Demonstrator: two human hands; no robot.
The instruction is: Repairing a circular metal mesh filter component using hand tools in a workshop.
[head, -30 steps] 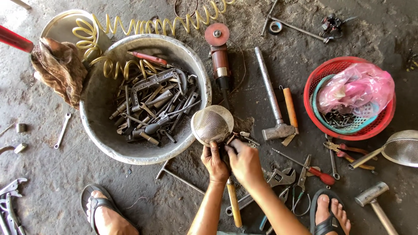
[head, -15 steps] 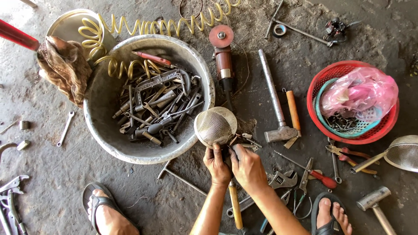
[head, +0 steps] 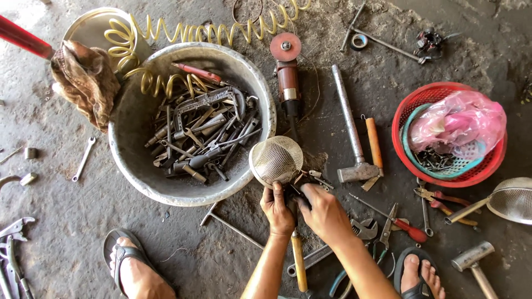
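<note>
Round mesh strainer (head: 275, 160), tilted (wooden handle), held

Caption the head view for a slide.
Both hands, left hand and right hand, grip a mesh strainer beside a tool-filled basin.

The two hands, the left hand (head: 279, 210) and the right hand (head: 326, 213), are close together just below the mesh strainer (head: 275, 160). On their left stands the big basin (head: 191, 124) full of metal tools, and its rim blocks that side. Below the basin, the floor (head: 72, 221) between the thin rod (head: 230, 224) and the sandalled foot (head: 133, 266) is open. On the right side, pliers (head: 388, 232), a wrench (head: 363, 228) and a screwdriver (head: 396, 221) lie near the right hand. Above them, the hammer (head: 352, 133) and the grinder (head: 287, 72) leave only a narrow strip of floor between them.
</note>
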